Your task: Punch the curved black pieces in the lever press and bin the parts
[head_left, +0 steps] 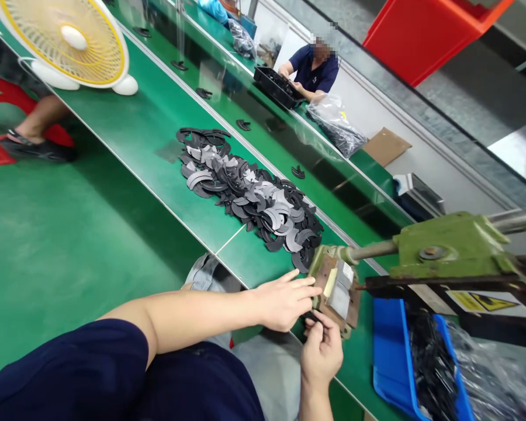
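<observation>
Bright, diffuse light, with wide-angle stretch toward the edges.
Reflections streak the green strip (272, 149) at upper centre; shadow darkens the floor (114, 187) left of centre; the plastic bag (499, 368) at lower right blurs.

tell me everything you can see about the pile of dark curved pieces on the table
The pile is a long, loose heap of crescent-shaped pieces, black and grey, with paler faces on top. They look like plastic or rubber. The pieces overlap at many angles, resting on the green table and stretched along its length. One end lies close to the press and the left hand; whether either touches it is unclear.
</observation>
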{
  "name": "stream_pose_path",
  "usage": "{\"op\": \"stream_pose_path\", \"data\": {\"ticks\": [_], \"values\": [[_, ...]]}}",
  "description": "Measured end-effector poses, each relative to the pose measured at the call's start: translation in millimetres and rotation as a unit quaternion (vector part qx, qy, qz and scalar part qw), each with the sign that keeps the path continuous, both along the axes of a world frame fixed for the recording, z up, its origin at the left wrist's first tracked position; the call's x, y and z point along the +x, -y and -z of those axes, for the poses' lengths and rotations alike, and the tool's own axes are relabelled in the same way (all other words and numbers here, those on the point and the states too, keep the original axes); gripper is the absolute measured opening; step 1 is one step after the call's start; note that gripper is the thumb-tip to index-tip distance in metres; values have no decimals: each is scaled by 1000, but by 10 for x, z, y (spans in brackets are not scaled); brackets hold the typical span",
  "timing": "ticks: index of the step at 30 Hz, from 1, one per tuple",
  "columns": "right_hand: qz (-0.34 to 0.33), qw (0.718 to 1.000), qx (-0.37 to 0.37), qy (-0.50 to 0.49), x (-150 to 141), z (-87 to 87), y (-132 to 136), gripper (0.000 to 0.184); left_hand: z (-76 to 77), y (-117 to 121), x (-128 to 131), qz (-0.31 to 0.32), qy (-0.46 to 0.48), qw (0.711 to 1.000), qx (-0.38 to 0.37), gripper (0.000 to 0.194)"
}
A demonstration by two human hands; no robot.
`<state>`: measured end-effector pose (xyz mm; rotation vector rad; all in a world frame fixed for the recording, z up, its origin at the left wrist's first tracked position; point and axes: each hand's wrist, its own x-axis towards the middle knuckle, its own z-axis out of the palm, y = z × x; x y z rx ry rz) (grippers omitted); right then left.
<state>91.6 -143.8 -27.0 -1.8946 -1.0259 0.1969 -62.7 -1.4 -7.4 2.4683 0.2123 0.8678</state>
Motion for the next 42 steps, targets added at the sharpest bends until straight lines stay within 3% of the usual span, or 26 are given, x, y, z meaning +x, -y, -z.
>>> {"op": "stream_pose_path", "data": {"ticks": [8,22,31,42], "values": [[9,1000,-7,-23,5,-15,-3,53,7,-21,4,-4,-10,999,37,34],[24,998,-12,-52,15,-66,73,48,-77,-44,-28,29,-34,999,11,31],[27,995,6,-95,36,-26,76,44,-31,-74,42,27,-12,994,-101,19],[-2,989,32,-146,30,-28,129,42,-39,-47,28,33,-27,994,-105,17]]}}
